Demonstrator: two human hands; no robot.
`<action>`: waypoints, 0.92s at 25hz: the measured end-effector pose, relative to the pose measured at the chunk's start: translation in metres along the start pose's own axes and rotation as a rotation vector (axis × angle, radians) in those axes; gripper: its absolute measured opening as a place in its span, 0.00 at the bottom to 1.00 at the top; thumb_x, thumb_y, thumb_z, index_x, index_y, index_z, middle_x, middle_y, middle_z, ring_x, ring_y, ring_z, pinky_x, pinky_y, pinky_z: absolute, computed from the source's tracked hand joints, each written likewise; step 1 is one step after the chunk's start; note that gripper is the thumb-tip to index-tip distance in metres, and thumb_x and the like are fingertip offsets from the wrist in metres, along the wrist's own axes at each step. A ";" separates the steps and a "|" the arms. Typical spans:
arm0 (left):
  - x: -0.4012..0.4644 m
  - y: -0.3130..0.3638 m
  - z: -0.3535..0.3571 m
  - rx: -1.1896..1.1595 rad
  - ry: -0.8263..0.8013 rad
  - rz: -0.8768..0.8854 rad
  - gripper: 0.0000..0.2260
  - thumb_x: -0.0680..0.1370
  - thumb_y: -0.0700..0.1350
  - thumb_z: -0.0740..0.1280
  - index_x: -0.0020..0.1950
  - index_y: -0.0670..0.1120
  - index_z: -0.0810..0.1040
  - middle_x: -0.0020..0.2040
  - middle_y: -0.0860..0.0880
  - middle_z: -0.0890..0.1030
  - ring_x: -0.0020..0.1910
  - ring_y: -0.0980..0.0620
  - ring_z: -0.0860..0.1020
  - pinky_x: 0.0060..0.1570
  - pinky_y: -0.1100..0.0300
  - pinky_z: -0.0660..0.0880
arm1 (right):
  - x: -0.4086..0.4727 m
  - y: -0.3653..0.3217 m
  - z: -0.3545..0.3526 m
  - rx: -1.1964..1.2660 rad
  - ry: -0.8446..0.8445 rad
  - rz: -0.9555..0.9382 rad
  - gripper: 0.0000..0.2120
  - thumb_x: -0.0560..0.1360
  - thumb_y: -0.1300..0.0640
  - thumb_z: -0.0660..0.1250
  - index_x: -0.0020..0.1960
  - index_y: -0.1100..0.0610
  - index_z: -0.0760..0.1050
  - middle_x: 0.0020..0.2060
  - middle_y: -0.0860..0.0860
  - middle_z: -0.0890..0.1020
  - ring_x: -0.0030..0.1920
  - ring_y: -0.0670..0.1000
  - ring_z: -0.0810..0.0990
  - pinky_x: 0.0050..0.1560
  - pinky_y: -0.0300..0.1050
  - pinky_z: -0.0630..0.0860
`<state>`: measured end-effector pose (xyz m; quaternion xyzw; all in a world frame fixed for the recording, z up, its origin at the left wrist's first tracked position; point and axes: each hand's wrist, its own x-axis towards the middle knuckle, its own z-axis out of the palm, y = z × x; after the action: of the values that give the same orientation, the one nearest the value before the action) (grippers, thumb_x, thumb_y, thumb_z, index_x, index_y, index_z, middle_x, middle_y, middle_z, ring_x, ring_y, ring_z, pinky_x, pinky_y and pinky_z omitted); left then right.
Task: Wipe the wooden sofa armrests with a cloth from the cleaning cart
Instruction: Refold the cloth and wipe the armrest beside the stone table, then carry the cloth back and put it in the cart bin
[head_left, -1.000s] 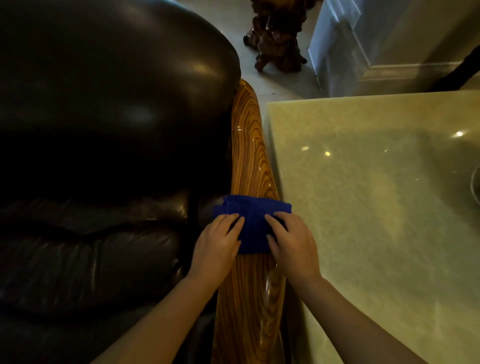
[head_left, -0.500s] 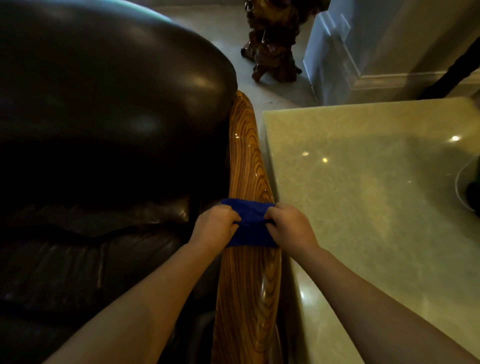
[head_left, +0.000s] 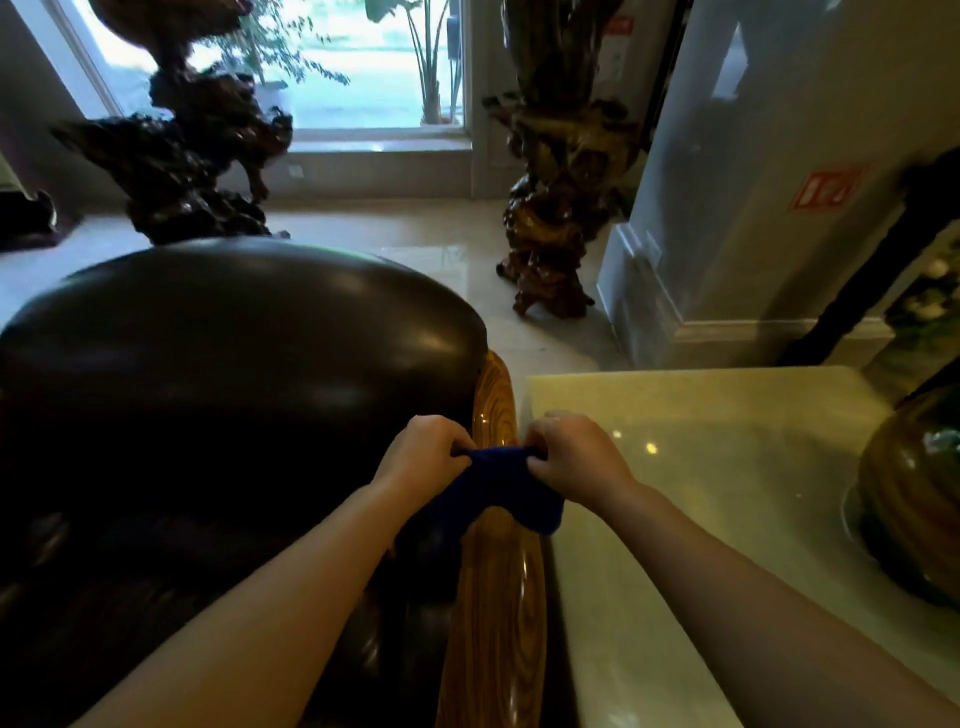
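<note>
Dark sofa (head_left: 218, 374) fills my left side, w/ the pale table (head_left: 701, 467) on my right. Between them I see the wooden armrest (head_left: 498, 613). My left hand (head_left: 421, 452) & right hand (head_left: 571, 457) both pinch the blue cloth (head_left: 498, 488) above it. Fingertips are hidden in the folds. Cloth's underside is too dark to see.

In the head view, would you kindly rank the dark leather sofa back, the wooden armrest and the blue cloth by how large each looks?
Largest to smallest, as they appear:
1. dark leather sofa back
2. wooden armrest
3. blue cloth, bunched between the left hand and right hand
</note>
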<state>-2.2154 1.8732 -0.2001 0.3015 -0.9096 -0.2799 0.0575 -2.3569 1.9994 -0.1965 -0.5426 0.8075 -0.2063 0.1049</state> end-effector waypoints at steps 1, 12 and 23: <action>0.000 0.011 -0.019 0.003 0.017 0.006 0.06 0.72 0.42 0.69 0.47 0.49 0.81 0.45 0.51 0.81 0.42 0.56 0.78 0.47 0.56 0.78 | 0.003 -0.009 -0.020 -0.001 0.000 -0.003 0.04 0.69 0.59 0.67 0.43 0.56 0.78 0.38 0.49 0.76 0.39 0.50 0.75 0.37 0.42 0.71; -0.030 0.103 -0.201 0.036 0.254 0.115 0.07 0.69 0.41 0.71 0.46 0.44 0.83 0.45 0.47 0.83 0.37 0.60 0.76 0.43 0.66 0.75 | 0.027 -0.112 -0.204 -0.020 0.103 -0.171 0.05 0.69 0.59 0.69 0.44 0.56 0.81 0.41 0.51 0.83 0.41 0.48 0.80 0.44 0.49 0.80; -0.161 0.057 -0.321 0.108 0.456 0.014 0.08 0.68 0.41 0.73 0.46 0.43 0.83 0.44 0.47 0.84 0.37 0.60 0.76 0.35 0.76 0.68 | 0.022 -0.281 -0.217 -0.019 0.106 -0.437 0.04 0.67 0.62 0.70 0.40 0.58 0.82 0.39 0.53 0.84 0.38 0.48 0.78 0.42 0.44 0.76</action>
<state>-2.0264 1.8523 0.1104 0.3535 -0.8888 -0.1549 0.2470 -2.2167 1.9355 0.1237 -0.6941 0.6769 -0.2448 0.0099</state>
